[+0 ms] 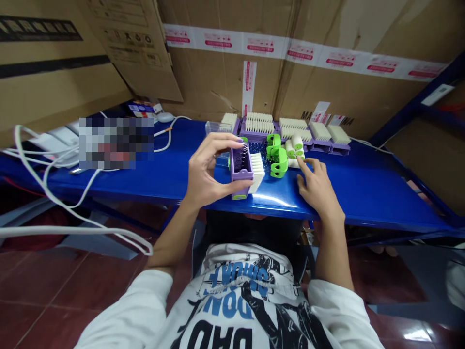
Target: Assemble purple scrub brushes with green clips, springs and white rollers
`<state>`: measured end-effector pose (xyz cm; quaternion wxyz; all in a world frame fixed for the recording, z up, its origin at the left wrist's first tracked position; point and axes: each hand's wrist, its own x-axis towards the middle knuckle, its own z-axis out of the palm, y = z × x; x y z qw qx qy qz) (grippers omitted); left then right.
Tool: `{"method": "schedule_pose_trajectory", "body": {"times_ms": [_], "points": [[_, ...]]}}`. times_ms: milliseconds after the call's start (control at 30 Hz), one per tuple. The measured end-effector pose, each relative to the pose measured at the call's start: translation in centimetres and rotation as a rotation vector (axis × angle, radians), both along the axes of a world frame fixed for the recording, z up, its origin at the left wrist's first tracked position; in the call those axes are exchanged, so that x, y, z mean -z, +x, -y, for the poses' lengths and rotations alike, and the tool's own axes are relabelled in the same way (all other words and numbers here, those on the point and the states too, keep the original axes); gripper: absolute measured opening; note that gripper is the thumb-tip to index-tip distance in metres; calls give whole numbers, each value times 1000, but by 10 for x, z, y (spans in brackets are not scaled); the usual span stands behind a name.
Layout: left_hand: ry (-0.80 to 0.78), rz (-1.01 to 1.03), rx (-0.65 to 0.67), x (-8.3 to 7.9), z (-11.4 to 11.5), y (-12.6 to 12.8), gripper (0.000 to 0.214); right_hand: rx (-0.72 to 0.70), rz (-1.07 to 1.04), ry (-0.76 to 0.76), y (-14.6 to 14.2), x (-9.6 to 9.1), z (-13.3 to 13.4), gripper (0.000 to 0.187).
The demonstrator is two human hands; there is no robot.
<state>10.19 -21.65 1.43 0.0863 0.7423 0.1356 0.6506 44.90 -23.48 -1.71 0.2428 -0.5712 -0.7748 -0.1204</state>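
My left hand (208, 170) grips a purple brush block (242, 186) by its ends, thumb at the near end and fingers at the far end. The block is tipped on its side above the shelf's front edge, its hollow back facing left and up and its white bristles (257, 173) pointing right. My right hand (319, 188) rests at the shelf with fingers apart. Its index fingertip is at a small pile of white rollers (292, 163); whether it presses on one I cannot tell. Left of the rollers are bright green plastic clips (278, 163).
Several purple brush blocks with cream bristles (259, 123) line the back of the blue shelf (385, 189). Small metal pieces (257, 148) are scattered near the middle. White cables (47, 182) run along the left. Cardboard (225, 72) walls the rear; a blue post (410, 104) stands right.
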Motion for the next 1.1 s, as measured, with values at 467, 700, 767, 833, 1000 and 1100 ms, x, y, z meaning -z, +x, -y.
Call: {"method": "schedule_pose_trajectory", "body": {"times_ms": [467,700,767,833,1000,1100], "points": [[88,-113,-172,-4,12,5,78,79,-93,195,8,-13,4,29],[141,-111,-204,-5,20,10,53,-330,-629,805,-29,-36,23,31],[169,-90,-209,-2,20,15,49,-514,-687,706,-50,-47,30,35],[189,-77,-206,1,22,20,46,-643,-663,635,-66,-58,34,38],[221,-77,-254,3,30,28,38,-714,-659,535,-81,-73,29,34],[242,-87,-295,3,34,32,36,-706,-705,474,-83,-75,26,25]]}}
